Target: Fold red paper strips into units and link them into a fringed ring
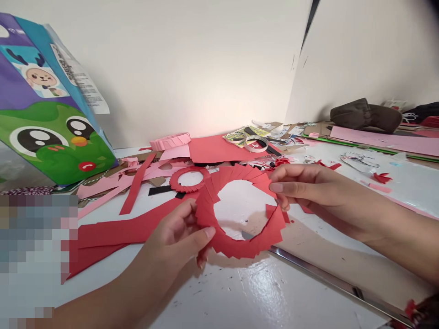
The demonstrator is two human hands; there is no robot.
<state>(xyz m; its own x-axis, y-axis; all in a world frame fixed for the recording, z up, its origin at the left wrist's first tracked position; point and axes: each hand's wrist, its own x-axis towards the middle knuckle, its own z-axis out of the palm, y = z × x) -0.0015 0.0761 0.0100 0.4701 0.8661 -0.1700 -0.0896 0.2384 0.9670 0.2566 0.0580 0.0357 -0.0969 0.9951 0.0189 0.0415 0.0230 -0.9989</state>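
Observation:
A large ring of folded red paper (252, 249), its outer edge jagged with overlapping pleats, is held up above the table between both hands. My left hand (185, 235) pinches its lower left side, thumb on the front face. At the upper right, my right hand (302, 185) grips the ring between thumb and fingers. Behind it on the table lies a smaller red paper ring (176, 180) of the same make. Red paper strips (113, 232) spread out to the left, partly behind my left hand.
A colourful bag (51, 137) stands at the left. Pink paper pieces (113, 187), a pink pleated ring (171, 141), red sheet (212, 148) and tape rolls (256, 144) lie at the back. A metal ruler-like strip (315, 269) crosses the front right. A dark cap (365, 116) rests far right.

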